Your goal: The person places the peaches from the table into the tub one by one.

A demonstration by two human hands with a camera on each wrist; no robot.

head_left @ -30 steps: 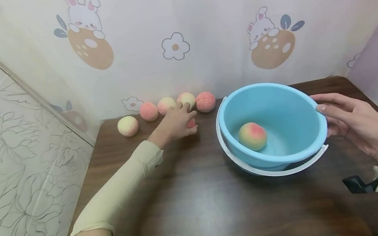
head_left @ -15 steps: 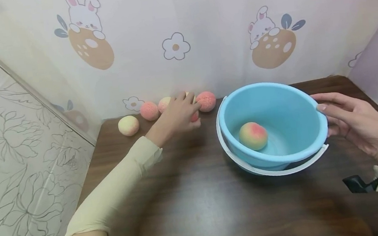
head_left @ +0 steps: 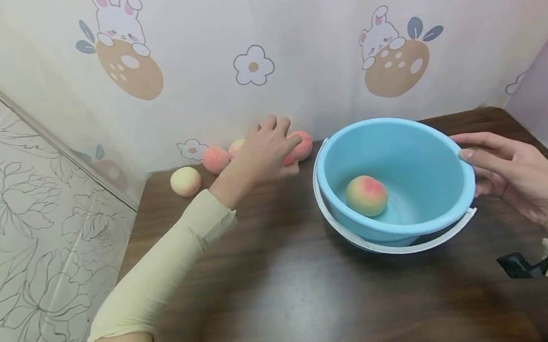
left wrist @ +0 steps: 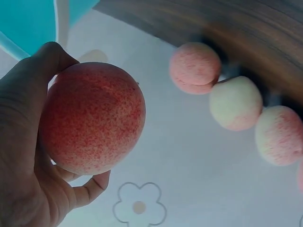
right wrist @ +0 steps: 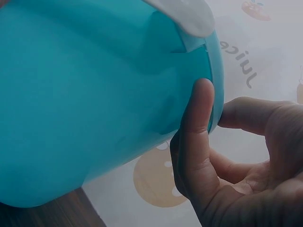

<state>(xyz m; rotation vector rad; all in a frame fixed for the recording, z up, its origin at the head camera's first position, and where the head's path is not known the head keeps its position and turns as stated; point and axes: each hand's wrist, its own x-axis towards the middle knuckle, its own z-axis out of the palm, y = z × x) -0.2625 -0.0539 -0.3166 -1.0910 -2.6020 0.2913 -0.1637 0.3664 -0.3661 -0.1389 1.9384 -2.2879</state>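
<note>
tabletop (head_left: 293, 293), peaches (head_left: 235, 148) partly behind left hand (head_left: 267, 152)

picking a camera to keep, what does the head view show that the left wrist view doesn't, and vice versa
Only the head view shows the right hand on the blue bucket and the loose peach inside it.

Only the left wrist view shows a pale peach that the left hand hides from the head camera.

Both share the left hand, the held peach (a sliver in the head view), the bucket and the table.
</note>
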